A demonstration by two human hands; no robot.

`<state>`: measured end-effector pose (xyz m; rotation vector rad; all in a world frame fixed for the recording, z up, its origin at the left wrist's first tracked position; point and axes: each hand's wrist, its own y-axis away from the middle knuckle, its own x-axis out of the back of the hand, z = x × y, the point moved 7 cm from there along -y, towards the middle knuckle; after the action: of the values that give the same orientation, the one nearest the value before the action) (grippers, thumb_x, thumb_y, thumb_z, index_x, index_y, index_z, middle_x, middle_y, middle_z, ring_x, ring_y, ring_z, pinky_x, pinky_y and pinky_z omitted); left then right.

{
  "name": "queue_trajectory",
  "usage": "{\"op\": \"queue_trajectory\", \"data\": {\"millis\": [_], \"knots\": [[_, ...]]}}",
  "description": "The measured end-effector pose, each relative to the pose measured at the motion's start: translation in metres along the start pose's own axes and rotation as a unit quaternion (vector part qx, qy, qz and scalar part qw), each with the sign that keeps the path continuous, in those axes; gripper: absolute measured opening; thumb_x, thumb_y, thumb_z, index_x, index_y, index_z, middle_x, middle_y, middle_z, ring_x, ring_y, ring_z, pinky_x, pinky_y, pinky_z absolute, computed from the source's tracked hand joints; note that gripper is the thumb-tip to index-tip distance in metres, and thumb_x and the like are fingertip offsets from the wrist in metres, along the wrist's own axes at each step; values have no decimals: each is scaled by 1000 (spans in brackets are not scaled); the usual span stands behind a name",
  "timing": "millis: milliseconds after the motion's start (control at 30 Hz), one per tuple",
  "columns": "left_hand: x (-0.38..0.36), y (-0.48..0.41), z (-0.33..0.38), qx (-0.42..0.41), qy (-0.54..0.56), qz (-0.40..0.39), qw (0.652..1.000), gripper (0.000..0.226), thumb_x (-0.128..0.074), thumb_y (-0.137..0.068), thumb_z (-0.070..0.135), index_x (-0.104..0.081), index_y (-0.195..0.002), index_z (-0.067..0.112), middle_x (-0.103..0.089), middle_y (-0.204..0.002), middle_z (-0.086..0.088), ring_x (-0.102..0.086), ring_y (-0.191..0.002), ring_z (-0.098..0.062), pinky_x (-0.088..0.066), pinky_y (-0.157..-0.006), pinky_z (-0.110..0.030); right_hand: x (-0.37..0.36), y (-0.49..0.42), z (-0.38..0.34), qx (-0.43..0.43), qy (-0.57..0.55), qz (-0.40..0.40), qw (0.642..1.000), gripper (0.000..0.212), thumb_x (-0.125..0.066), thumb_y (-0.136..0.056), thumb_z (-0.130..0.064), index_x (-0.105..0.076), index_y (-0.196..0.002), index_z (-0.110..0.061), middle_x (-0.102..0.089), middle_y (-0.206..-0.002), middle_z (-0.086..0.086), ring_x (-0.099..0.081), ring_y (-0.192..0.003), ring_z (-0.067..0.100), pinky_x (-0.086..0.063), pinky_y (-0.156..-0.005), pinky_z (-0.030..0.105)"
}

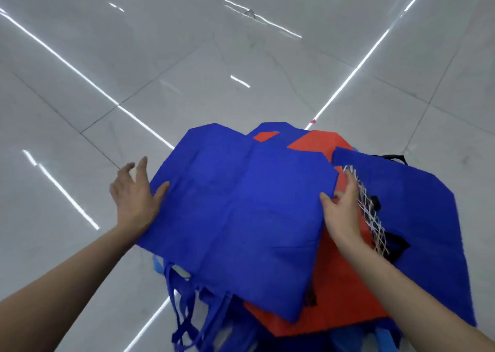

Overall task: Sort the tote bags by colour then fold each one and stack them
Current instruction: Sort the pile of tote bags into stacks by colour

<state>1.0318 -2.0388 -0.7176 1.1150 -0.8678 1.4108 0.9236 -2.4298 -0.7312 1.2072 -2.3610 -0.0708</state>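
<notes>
Two hands hold one bag: report each grip. (Inspector)

Left hand: fingers straight and spread past the left edge of the blue bag, thumb lying on its top face. Right hand: thumb on top and fingers tucked under the right edge, pinching the cloth. (Operator)

Location of the bag? (Inspector)

Spread flat on top of the pile, which lies on the tiled floor directly below the person. Its handles hang toward the person. (Operator)

Progress of the task? (Inspector)

Judged early. Colours are still mixed: an orange bag lies beneath, a second blue bag lies to the right, and a white net bag and something black sit between them. No sorted group, folded bag or stack is in view. Remaining: separate by colour, fold each bag, stack. (Operator)
</notes>
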Motion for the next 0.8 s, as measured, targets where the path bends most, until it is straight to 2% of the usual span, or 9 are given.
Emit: {"op": "queue_trajectory", "data": {"millis": [67, 133, 233, 300, 367, 433, 500, 633, 800], "knots": [[-5, 7, -8, -25, -7, -31, 999, 61, -53, -91, 42, -37, -142, 14, -29, -145, -20, -29, -133, -36, -18, -111, -48, -31, 18, 5, -62, -55, 31, 996, 49, -53, -89, 0, -37, -127, -26, -59, -95, 6, -57, -77, 20, -46, -72, 28], [-20, 20, -10, -26, 9, -78, 997, 58, -47, -91, 49, -41, -140, 18, -30, -147, -15, -30, -135, -32, -18, -112, -48, -77, 42, 16, -109, -82, -31, 990, 38, -54, -88, 1, -38, -109, -26, -61, -95, 15, -60, -74, 24, -55, -63, 36], [-47, 45, -6, -22, 34, -145, 989, 69, -39, -88, 62, -32, -145, 23, -24, -152, -12, -22, -140, -27, -15, -114, -47, -134, 82, 30, -172, -73, -168, 968, 29, -53, -91, -3, -36, -109, -18, -53, -89, 11, -57, -61, 17, -46, -38, 22], [-69, 62, -8, -28, 23, -200, 979, 86, -37, -81, 73, -16, -150, 26, -11, -156, -11, -9, -144, -26, -8, -115, -47, -146, 91, 28, -85, 36, -203, 975, 19, -55, -92, -10, -43, -106, -15, -55, -90, 11, -55, -65, 17, -46, -48, 25], [-90, 73, -23, -17, 9, -244, 970, 103, -34, -69, 84, -2, -150, 29, 2, -157, -9, 1, -144, -27, -3, -114, -50, -147, 86, 9, 115, 177, -195, 958, 13, -54, -92, -15, -53, -105, -12, -58, -96, 7, -55, -81, 19, -43, -72, 27], [-108, 75, -48, 2, 7, -263, 965, 123, -18, -48, 97, 8, -149, 31, 11, -157, -6, 8, -144, -27, -1, -114, -53, -150, 84, -9, 325, 320, -176, 872, 24, -47, -91, -24, -60, -105, -9, -59, -106, 7, -56, -95, 22, -44, -84, 31], [-122, 74, -74, -1, 5, -260, 966, 137, 1, -29, 102, 12, -147, 34, 16, -157, -1, 13, -144, -24, 0, -114, -53, -154, 80, -9, 405, 447, -147, 784, 46, -38, -86, -42, -63, -109, -10, -59, -119, 12, -59, -104, 32, -49, -88, 43], [-130, 63, -110, -90, 4, -227, 970, 122, 1, -39, 101, 20, -141, 37, 20, -154, 10, 20, -142, -13, 5, -114, -48, -168, 65, 30, 231, 551, -224, 770, 102, 3, -66, -74, -26, -147, -20, -19, -156, 5, -16, -143, 26, -14, -114, 48], [-113, 44, -148, -187, -88, -274, 939, 83, -16, -62, 92, 24, -128, 61, 30, -147, 17, 24, -141, -19, 9, -112, -47, -183, 66, 46, 273, 537, -271, 751, 93, 10, -71, -64, -12, -151, -23, -3, -160, -4, 1, -147, 18, 1, -116, 42]]}}
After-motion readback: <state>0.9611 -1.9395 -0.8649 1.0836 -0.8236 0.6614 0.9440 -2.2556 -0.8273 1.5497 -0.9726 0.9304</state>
